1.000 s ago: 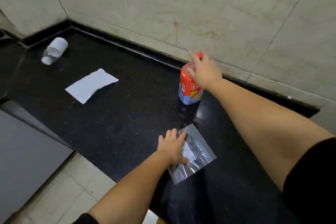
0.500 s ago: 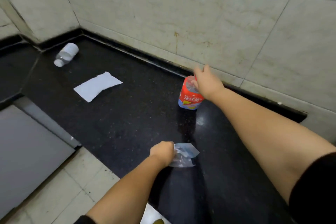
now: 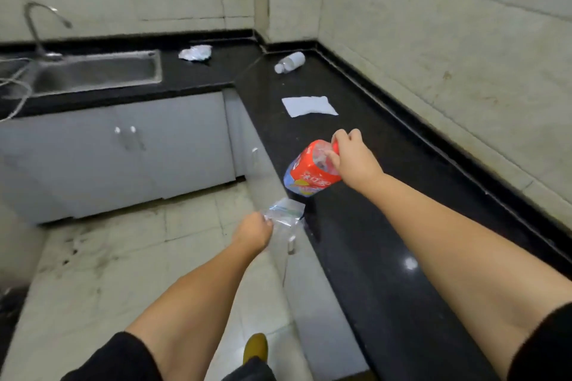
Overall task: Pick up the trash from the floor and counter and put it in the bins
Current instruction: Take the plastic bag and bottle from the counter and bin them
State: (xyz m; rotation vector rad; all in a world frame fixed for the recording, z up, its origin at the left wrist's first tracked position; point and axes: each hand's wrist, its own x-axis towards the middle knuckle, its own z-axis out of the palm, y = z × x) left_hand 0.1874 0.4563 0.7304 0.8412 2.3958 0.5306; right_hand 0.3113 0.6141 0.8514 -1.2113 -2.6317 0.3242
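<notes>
Gripping a red-labelled plastic bottle (image 3: 309, 172) by its top, the right hand (image 3: 351, 155) holds it tilted in the air just above the near edge of the black table (image 3: 387, 226), fingers curled tight around the neck. The left hand (image 3: 253, 230) is closed into a fist on one corner of a clear zip bag (image 3: 286, 215), which hangs crumpled beside the table's edge, over the pale tiled floor (image 3: 123, 257). Both forearms reach forward from black sleeves.

Farther along the table, a flat white sheet of paper (image 3: 309, 106) lies well beyond the bottle. Past that, near the corner where the two walls meet, a clear water bottle (image 3: 290, 62) lies on its side. To its left, on the other run of the table, sits a crumpled white wrapper (image 3: 195, 53), close to a steel sink (image 3: 93, 71) with a curved tap (image 3: 37, 25). Grey cabinet doors (image 3: 123, 158) stand below the table. A yellow shoe tip (image 3: 255, 348) shows on the floor at the bottom of the view.
</notes>
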